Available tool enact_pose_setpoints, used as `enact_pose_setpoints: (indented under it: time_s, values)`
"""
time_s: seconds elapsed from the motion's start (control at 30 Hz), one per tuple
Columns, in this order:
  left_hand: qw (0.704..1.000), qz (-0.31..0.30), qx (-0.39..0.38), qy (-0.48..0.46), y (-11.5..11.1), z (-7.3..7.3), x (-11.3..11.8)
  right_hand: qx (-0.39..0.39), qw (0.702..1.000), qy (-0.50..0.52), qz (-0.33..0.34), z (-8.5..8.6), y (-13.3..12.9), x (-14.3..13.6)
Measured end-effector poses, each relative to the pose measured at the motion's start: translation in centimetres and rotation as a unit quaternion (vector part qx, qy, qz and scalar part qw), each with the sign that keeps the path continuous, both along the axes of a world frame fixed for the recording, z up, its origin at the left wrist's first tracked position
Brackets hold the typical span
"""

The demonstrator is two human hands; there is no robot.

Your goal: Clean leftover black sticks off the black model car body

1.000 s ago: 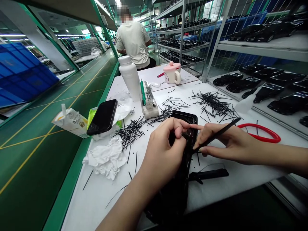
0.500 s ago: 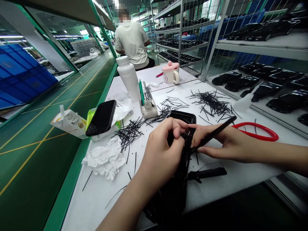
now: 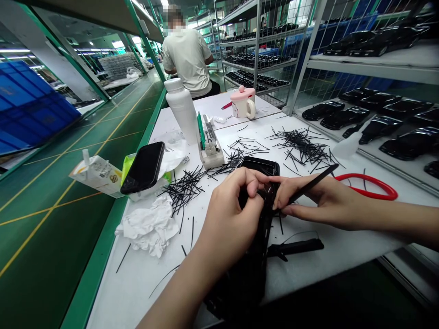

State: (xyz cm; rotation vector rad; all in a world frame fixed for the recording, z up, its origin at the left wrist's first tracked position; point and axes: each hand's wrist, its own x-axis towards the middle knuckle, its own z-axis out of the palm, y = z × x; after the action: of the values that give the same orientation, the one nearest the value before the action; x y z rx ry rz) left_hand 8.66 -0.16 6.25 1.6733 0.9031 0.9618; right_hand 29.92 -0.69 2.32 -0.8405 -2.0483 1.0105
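A glossy black model car body (image 3: 262,237) lies near the table's front edge, partly under my hands. My left hand (image 3: 236,205) is closed over its upper part, fingers curled against the shell. From the right, my right hand (image 3: 308,198) pinches a slim black tool (image 3: 317,180), whose handle points up and right; its tip is hidden at the car's side. The fingertips of both hands nearly meet. Below my right hand rests a black clip-like object (image 3: 297,247). Thin black strips lie in a pile (image 3: 187,187) on the left and another (image 3: 303,145) on the right.
Left of my hands are crumpled white tissue (image 3: 151,226), a phone (image 3: 143,167) and a drink carton (image 3: 98,175). Behind stand a white bottle (image 3: 182,109), a tool holder (image 3: 211,157) and a mug (image 3: 243,104). A red loop (image 3: 377,194) lies right. A person (image 3: 188,59) sits ahead.
The black tool in my right hand has tilted slightly lower and shifted a little. My left hand has hardly moved.
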Motion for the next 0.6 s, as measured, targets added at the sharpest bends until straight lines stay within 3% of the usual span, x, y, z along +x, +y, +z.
enact_pose_setpoints:
  time_s: [0.43,0.6]
  values:
    - [1.000,-0.002,0.000,0.007,0.1,-0.1,0.0,0.019,1.000,-0.010,-0.001,0.2,-0.2,-0.2]
    - [1.000,-0.001,0.004,0.016,0.1,0.0,0.0,0.033,0.997,-0.062,0.017,1.1,0.0,-0.1]
